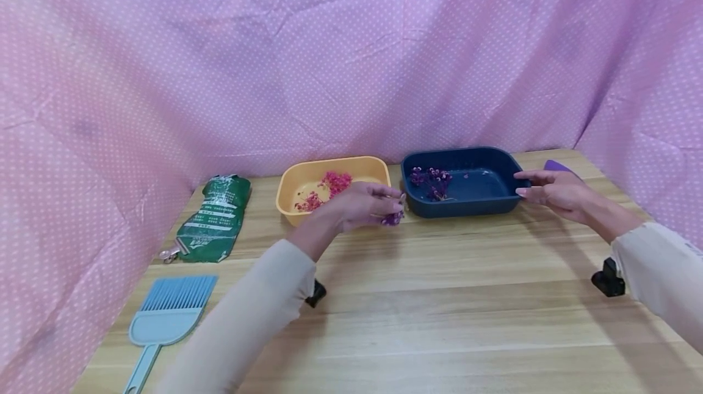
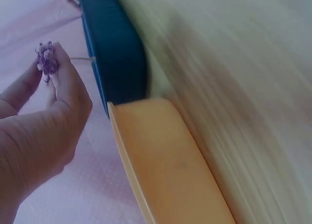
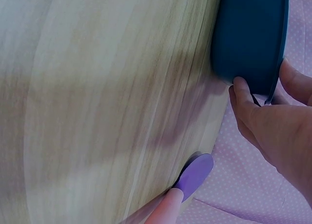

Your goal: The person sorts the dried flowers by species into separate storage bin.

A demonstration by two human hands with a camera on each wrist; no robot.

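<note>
My left hand (image 1: pixel 369 206) pinches a small sprig of purple dried flowers (image 2: pixel 48 62) between thumb and fingers. It is raised in front of the yellow bin (image 1: pixel 333 164), near the gap beside the dark blue bin (image 1: pixel 483 206). My right hand (image 1: pixel 557 193) holds the right end of the blue bin, with thumb and fingers on its rim and outer wall. Purple dried flowers (image 1: pixel 431 183) lie in the left part of the blue bin. Pink dried flowers (image 1: pixel 336 183) lie in the yellow bin, partly hidden behind my left hand.
On the left of the wooden table (image 1: pixel 428 315) lie a crumpled green bag (image 1: pixel 216 223) with a metal clip (image 1: pixel 171 252) and a light blue brush (image 1: pixel 165 325). A rounded purple tool (image 3: pixel 196 174) lies right of the blue bin. A pink dotted cloth (image 1: pixel 329 77) hangs behind.
</note>
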